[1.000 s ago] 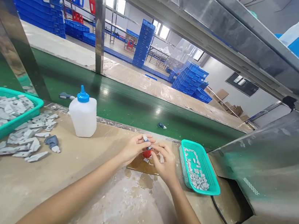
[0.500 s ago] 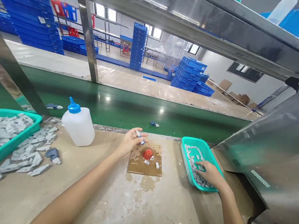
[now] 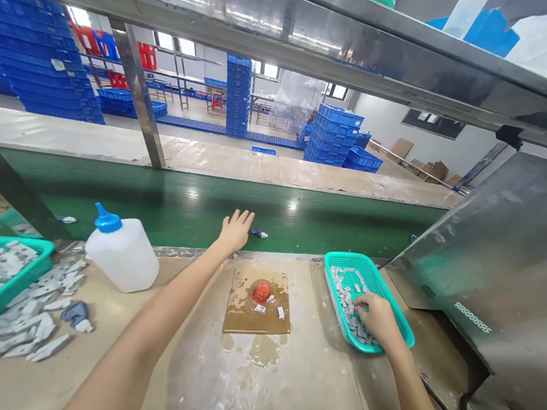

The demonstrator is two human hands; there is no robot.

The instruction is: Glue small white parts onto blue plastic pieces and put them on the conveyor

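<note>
My left hand [image 3: 236, 230] reaches over the green conveyor belt [image 3: 193, 205], fingers spread and holding nothing. Just right of its fingertips a small dark-blue and white plastic part [image 3: 258, 233] lies on the belt. Inside the turquoise basket [image 3: 399, 313], my right hand [image 3: 378, 317] has its fingertips pinched together among small grey pieces [image 3: 354, 319]; whatever sits between them is hidden. Between the hands, a wet brown board [image 3: 249, 326] carries a red round cap-like thing [image 3: 261, 292] and a few small white pieces [image 3: 281, 312].
A white squeeze bottle [image 3: 126, 254] with a blue nozzle stands left. Beyond it are a turquoise basket [image 3: 39, 261] of grey parts, loose parts [image 3: 27, 325] and a blue-grey part [image 3: 76, 317]. A metal post [image 3: 142, 94] rises behind the belt; a metal panel [image 3: 523, 266] borders the right.
My left hand has moved forward over the belt and let go of the blue and white part it held. My right hand's fingers have closed down among the grey pieces. The view has shifted.
</note>
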